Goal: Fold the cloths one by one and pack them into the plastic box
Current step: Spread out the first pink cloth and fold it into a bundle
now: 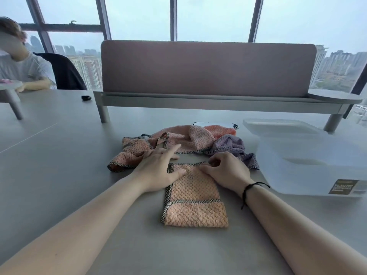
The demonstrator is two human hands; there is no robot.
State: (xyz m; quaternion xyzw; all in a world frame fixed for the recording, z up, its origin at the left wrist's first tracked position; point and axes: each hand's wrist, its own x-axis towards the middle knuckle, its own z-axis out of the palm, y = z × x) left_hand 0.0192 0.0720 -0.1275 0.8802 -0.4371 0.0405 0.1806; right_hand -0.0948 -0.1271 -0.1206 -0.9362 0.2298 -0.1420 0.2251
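Head view, single entry.

Worktop (59, 175): grey, carries all items.

Folded cloth (195, 197): peach, checked trim, lying flat in the near centre as a narrow strip with one cross-fold showing near its near end.

Left hand (158, 169): open, palm down, fingers spread, pressing the cloth's far left corner; nothing gripped.

Right hand (226, 169): fingers curled at the cloth's far edge, apparently pinching the trim there.

Loose cloths (178, 141): a heap of pink, orange and lilac pieces, just beyond the hands, unfolded.

Plastic box (309, 159): translucent, to the right, open, its lid (278, 126) behind it; contents hard to make out.

Step in hand, judged: folding the first cloth.

Next move calls for drawing the far edge toward the near end, flattening it, then carrying the packet right into the box.
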